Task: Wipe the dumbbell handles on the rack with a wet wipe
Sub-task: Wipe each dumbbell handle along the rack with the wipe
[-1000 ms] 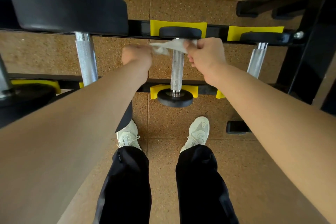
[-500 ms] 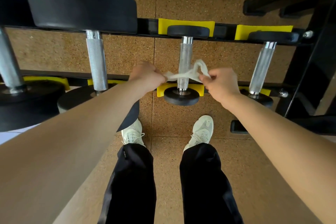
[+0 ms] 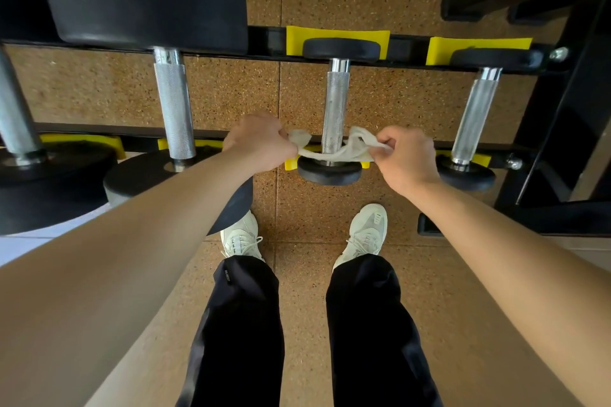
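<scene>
Between the left hand [image 3: 261, 144] and right hand [image 3: 408, 155], each pinching one end, the limp wet wipe [image 3: 334, 152] loops the knurled dumbbell handle [image 3: 334, 109] (likely snag-prone); ends give best purchase.

Flanking the middle handle [image 3: 334, 102] at 9 and 3 o'clock with open gaps over bare floor [image 3: 238, 92], each wide enough for a grip. Closing the 9 o'clock gap with the thicker handle [image 3: 174, 102] and the 3 o'clock gap with the slim handle [image 3: 476, 109]. Blocking 12 o'clock with the rear rail [image 3: 267, 41] and small black head [image 3: 340, 49]. Crowding 6 o'clock with the wet wipe [image 3: 344, 151], pinched by left grip [image 3: 261, 142] and right grip [image 3: 408, 155]. Walling off far 3 o'clock with the rack upright [image 3: 568, 129].
</scene>
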### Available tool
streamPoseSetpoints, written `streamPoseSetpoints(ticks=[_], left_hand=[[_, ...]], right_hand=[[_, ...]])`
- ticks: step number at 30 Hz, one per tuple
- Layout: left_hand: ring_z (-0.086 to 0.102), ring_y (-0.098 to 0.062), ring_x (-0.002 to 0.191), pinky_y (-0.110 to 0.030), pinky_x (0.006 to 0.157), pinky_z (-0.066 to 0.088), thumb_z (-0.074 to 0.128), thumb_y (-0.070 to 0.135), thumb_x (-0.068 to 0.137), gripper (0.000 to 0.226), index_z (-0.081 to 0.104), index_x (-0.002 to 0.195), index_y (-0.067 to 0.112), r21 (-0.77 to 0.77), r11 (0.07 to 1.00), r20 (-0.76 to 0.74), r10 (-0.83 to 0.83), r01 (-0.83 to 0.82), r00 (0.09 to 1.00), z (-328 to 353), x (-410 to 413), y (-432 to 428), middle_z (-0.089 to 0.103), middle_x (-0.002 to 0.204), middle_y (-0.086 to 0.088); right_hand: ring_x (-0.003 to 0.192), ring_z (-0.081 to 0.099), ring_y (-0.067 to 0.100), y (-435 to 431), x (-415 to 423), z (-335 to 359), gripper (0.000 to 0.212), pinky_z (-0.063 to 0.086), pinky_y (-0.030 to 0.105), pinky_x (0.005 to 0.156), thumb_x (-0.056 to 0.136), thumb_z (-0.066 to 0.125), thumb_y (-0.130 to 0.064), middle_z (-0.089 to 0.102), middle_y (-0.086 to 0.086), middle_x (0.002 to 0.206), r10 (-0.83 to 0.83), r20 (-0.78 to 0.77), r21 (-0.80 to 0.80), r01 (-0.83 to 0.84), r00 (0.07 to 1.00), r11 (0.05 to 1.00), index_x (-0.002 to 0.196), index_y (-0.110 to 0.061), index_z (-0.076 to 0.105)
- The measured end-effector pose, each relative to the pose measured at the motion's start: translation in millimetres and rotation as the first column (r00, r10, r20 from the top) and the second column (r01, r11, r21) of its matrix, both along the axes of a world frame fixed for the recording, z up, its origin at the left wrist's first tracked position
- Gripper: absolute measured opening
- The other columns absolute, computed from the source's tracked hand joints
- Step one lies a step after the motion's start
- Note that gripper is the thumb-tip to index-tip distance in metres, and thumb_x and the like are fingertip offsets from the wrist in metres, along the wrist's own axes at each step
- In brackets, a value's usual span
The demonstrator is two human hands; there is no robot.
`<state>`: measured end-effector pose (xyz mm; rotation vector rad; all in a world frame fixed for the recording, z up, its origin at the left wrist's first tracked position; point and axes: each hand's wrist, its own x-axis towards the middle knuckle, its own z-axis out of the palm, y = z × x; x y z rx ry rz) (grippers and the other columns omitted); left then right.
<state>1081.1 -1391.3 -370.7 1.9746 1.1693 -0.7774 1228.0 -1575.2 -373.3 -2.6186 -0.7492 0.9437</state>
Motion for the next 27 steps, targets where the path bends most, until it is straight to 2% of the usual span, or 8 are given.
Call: streamPoseSetpoints(ticks=[4, 9, 12, 16, 20, 23, 25, 27], left_hand=[[0.057, -0.004, 0.06, -0.015, 0.054, 0.048, 0.075, 0.019, 0.083, 0.011, 0.069, 0.08, 0.011, -0.252, 0.91, 0.25, 0.39, -0.329, 0.886, 28, -3, -14, 0.066, 0.071, 0.003], [0.068, -0.015, 0.08, -0.033, 0.087, 0.06, 0.076, 0.022, 0.087, 0.011, 0.071, 0.085, 0.012, -0.512, 0.791, 0.286, 0.525, -0.335, 0.802, 51, 4, -38, 0.073, 0.088, -0.009], [0.066, -0.021, 0.086, -0.03, 0.086, 0.055, 0.069, 0.024, 0.093, 0.012, 0.079, 0.091, 0.018, -0.589, 0.768, 0.325, 0.511, -0.253, 0.795, 55, 9, -45, 0.073, 0.095, -0.013], [0.066, -0.015, 0.08, -0.023, 0.075, 0.056, 0.064, 0.018, 0.095, 0.016, 0.076, 0.097, 0.008, -0.582, 0.682, 0.292, 0.684, -0.443, 0.669, 44, 8, -34, 0.075, 0.095, -0.009], [0.068, -0.014, 0.088, -0.023, 0.075, 0.059, 0.056, 0.014, 0.1, 0.015, 0.07, 0.103, 0.018, -0.431, 0.714, 0.311, 0.691, -0.551, 0.653, 16, 15, -16, 0.071, 0.103, -0.006], [0.069, -0.019, 0.096, -0.031, 0.083, 0.061, 0.055, 0.013, 0.101, 0.021, 0.064, 0.118, 0.022, -0.435, 0.723, 0.303, 0.679, -0.537, 0.669, -3, 38, -6, 0.068, 0.111, -0.002], [0.069, -0.022, 0.095, -0.034, 0.08, 0.061, 0.054, 0.015, 0.101, 0.028, 0.058, 0.129, 0.019, -0.513, 0.638, 0.243, 0.75, -0.575, 0.616, -8, 56, -2, 0.067, 0.112, -0.003], [0.068, -0.024, 0.092, -0.035, 0.076, 0.06, 0.054, 0.012, 0.099, 0.023, 0.062, 0.121, 0.014, -0.627, 0.474, 0.132, 0.847, -0.619, 0.515, -7, 71, 1, 0.069, 0.103, -0.006]], right_hand=[[0.087, 0.067, 0.013, 3, -7, 22, 0.022, 0.058, 0.038, 0.077, 0.09, 0.062, -0.006, 0.07, -0.005, 0.097, -0.132, -0.121, 0.198, 0.155, 0.984, 0.968, 0.108, -0.014, 0.073], [0.097, 0.065, -0.008, 8, -25, 62, 0.039, 0.053, 0.015, 0.086, 0.083, 0.079, -0.012, 0.068, -0.027, 0.098, -0.057, -0.511, 0.27, 0.223, 0.858, 0.937, 0.116, -0.027, 0.067], [0.092, 0.072, 0.008, 6, -26, 64, 0.034, 0.06, 0.029, 0.083, 0.08, 0.082, -0.016, 0.075, -0.009, 0.1, -0.057, -0.517, 0.287, 0.236, 0.854, 0.928, 0.113, -0.02, 0.072], [0.091, 0.073, 0.016, 2, -2, 38, 0.014, 0.062, 0.032, 0.075, 0.089, 0.07, -0.005, 0.07, 0.009, 0.115, -0.307, -0.412, 0.22, 0.421, 0.858, 0.88, 0.101, -0.013, 0.071], [0.098, 0.07, 0.018, 20, 20, 14, 0.023, 0.061, 0.027, 0.075, 0.093, 0.062, 0.002, 0.067, 0.005, 0.114, -0.514, -0.395, 0.22, 0.622, 0.761, 0.752, 0.109, -0.011, 0.071], [0.099, 0.071, 0.022, 55, 21, 1, 0.026, 0.061, 0.031, 0.08, 0.095, 0.06, 0.001, 0.069, 0.002, 0.106, -0.496, -0.539, 0.158, 0.66, 0.681, 0.735, 0.113, -0.015, 0.068], [0.098, 0.072, 0.027, 80, 18, -1, 0.026, 0.061, 0.038, 0.085, 0.096, 0.055, 0.003, 0.072, 0.013, 0.11, -0.453, -0.711, 0.103, 0.717, 0.537, 0.689, 0.114, -0.011, 0.068], [0.097, 0.07, 0.03, 94, 20, -3, 0.028, 0.057, 0.044, 0.09, 0.096, 0.049, 0.007, 0.072, 0.016, 0.108, -0.444, -0.792, 0.063, 0.779, 0.42, 0.624, 0.109, -0.009, 0.068]])
